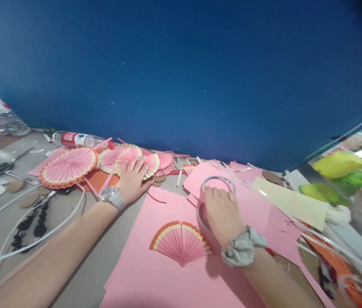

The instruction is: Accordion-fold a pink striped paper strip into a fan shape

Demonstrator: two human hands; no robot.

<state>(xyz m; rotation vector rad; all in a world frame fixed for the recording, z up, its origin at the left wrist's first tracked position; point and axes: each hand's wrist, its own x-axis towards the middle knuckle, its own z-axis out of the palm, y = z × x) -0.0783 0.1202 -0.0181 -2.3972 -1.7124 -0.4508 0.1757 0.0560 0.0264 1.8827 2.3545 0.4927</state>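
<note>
My left hand [132, 182] lies with fingers spread on a pleated pink and yellow paper fan [128, 156] among other rosettes. A larger pink rosette [72, 164] with an orange and yellow edge is to its left. My right hand [223, 211] has its fingers curled at a roll of tape [231, 182], over the pink paper. Part of a ring-shaped rim [202, 221] shows beneath that hand; whether it is a second roll I cannot tell. A half-round pleated fan [181, 244] with an orange and cream border lies flat on the pink sheet [142, 273] in front of me.
A plastic bottle [83, 139] lies along the blue wall. Scissors [3, 167], a white cable [72, 218] and black beads [39, 226] are at the left. Pale yellow paper [291, 203], paper strips and orange scraps [337, 261] crowd the right.
</note>
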